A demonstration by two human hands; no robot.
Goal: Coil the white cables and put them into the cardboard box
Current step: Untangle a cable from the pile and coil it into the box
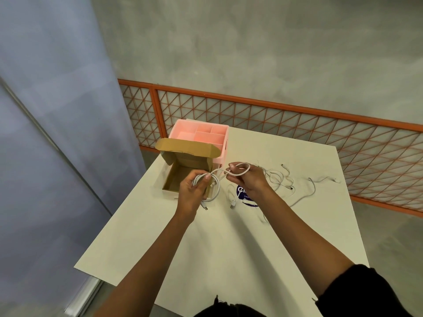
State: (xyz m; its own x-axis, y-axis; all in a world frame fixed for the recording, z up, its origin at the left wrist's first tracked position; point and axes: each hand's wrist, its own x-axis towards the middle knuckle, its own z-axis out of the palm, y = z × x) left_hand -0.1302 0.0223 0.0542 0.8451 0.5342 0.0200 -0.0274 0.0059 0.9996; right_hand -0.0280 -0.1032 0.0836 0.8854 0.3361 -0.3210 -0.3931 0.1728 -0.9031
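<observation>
My left hand grips a partly wound white cable coil just in front of the open cardboard box. One plug end hangs below that hand. My right hand pinches a loop of the same cable and holds it up beside the coil. The box stands at the table's far left with its lid raised, and the part of its inside that shows holds nothing. Several loose white cables lie tangled on the table to the right of my right hand.
A pink compartment organiser stands right behind the box. A round purple sticker lies under my right wrist. The white table ends near the box on the left. An orange mesh fence runs behind.
</observation>
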